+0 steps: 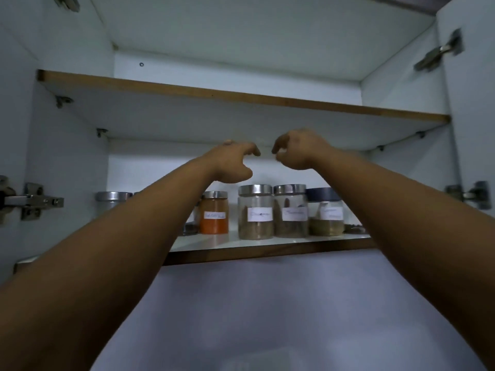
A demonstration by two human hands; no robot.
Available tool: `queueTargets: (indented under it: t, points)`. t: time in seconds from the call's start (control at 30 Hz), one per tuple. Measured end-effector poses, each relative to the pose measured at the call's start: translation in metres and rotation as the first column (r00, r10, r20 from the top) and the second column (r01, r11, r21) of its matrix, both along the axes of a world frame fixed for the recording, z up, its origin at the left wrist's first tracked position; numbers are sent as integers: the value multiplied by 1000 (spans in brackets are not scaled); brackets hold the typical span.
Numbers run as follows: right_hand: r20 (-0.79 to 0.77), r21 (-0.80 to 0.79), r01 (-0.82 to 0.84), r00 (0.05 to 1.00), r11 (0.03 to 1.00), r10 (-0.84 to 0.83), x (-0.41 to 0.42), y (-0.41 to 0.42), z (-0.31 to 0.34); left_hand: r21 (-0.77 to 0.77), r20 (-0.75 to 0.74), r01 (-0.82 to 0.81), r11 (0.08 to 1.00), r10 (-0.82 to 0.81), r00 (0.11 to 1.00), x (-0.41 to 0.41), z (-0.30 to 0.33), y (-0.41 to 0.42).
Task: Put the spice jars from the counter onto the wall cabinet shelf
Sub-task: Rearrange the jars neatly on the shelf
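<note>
Both arms are reaching up into the open wall cabinet. The left hand point(233, 163) and right hand point(297, 149) are hanging above the jars, fingers loosely curled, holding nothing. On the lower shelf point(267, 246), four labelled jars are sitting in a row: an orange-powder jar point(214, 213), two steel-lidded jars point(255, 212) of brown spice, and a dark-lidded jar point(325, 212). The label writing is too blurred to read. Behind the left forearm another steel-lidded jar point(112, 200) is partly showing. The upper shelf point(241, 96) is sitting above the hands.
</note>
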State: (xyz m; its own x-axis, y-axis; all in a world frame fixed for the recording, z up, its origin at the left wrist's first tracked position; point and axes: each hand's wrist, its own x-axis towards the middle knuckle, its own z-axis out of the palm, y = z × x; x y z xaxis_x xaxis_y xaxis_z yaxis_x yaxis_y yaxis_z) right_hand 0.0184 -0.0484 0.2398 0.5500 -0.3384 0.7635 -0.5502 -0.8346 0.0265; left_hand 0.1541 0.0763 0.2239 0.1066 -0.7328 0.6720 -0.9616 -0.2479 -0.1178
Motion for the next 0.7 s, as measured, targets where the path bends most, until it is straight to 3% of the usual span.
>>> queueTargets:
  t: [0.1,0.3,0.43,0.7]
  points:
    - [-188,63,-18,982,998,30,-18,-13,-4,76,3,-63,995,63,998,-26,2,-16]
    - [-442,-37,-79,896,996,54,-26,-37,-23,184,162,-369,911,342,926,-53,-4,-44]
    - [-446,-163,-140,893,977,54,-18,-46,-22,199,228,-492,847,449,864,-52,-11,-59]
    - [-466,-168,-105,885,980,15,17,-64,-13,152,161,-513,845,491,856,-37,-9,-78]
